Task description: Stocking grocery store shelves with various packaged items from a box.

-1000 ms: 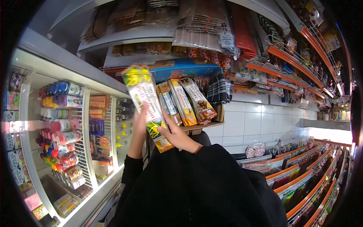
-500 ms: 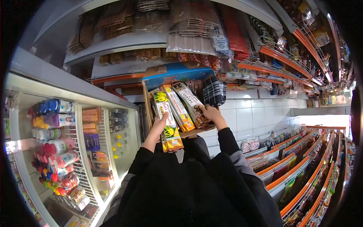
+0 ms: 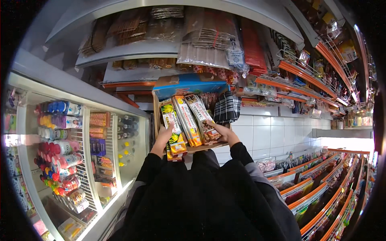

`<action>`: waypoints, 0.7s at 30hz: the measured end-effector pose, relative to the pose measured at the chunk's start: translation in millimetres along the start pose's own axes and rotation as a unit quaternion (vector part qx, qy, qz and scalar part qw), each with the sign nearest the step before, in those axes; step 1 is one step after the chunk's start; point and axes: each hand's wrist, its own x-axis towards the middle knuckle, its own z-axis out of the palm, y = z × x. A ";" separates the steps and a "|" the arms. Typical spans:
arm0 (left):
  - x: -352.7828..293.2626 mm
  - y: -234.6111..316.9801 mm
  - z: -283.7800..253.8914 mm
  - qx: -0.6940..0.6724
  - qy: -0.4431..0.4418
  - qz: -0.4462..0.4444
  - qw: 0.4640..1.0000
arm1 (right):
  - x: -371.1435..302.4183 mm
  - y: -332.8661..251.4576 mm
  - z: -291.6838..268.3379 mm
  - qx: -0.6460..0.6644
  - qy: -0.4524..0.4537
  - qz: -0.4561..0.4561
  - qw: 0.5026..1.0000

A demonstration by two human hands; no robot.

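At far left stands a white-framed, lit cooler [image 3: 87, 140], its wire racks holding coloured plastic bottles [image 3: 64, 160]. The person's left hand [image 3: 161, 139] grips the edge of a long, slim white-and-yellow carton with green patches [image 3: 171, 120], thumb across its face, fingers hidden. That carton lies leftmost in an open brown cardboard box with a blue back flap [image 3: 189, 85]; what bears the box is out of sight. Overhead, pale metal shelving [image 3: 161, 49] carries flat brown bundles in clear plastic [image 3: 211, 36]. Beside the first carton lie a slim silver-and-orange carton [image 3: 185, 120] and a white-and-brown carton [image 3: 196, 107]. The right hand [image 3: 226, 133] lays its thumb on the latter's lower end; whether its fingers close on it cannot be told. A black-and-white checked cloth [image 3: 227, 107] fills the box's right corner. Further right come a white tiled wall [image 3: 262, 136] and orange-edged display racks [image 3: 317, 209].
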 end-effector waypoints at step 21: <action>-142.6 133.4 72.7 -0.517 -0.094 0.335 0.782 | -226.5 -46.9 79.0 -0.344 0.108 -0.474 0.803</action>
